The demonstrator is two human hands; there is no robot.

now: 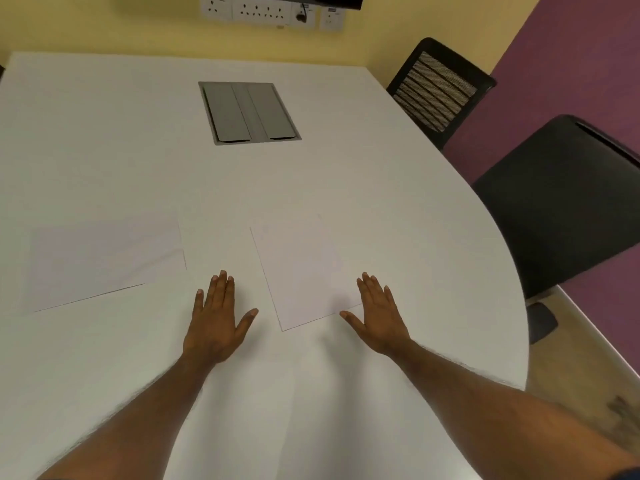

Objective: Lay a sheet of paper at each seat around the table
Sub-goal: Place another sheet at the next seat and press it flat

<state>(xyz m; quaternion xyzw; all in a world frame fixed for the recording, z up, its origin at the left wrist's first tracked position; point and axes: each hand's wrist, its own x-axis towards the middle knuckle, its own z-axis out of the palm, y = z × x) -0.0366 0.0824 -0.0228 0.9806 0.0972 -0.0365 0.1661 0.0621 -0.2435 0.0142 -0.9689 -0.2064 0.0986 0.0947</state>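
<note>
Wall sockets [263,10] cut by top edge; near chair [568,202] cut by right edge.

Yellow wall [104,26] w/ sockets [261,10], purple wall [571,64].

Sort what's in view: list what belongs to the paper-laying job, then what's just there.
Part of the job:
- sheet near the right hand
- sheet at the left
- table
- two black chairs
- left hand and right hand, both open and flat

Just there:
- grey cable hatch in the tabletop
- wall sockets
</note>
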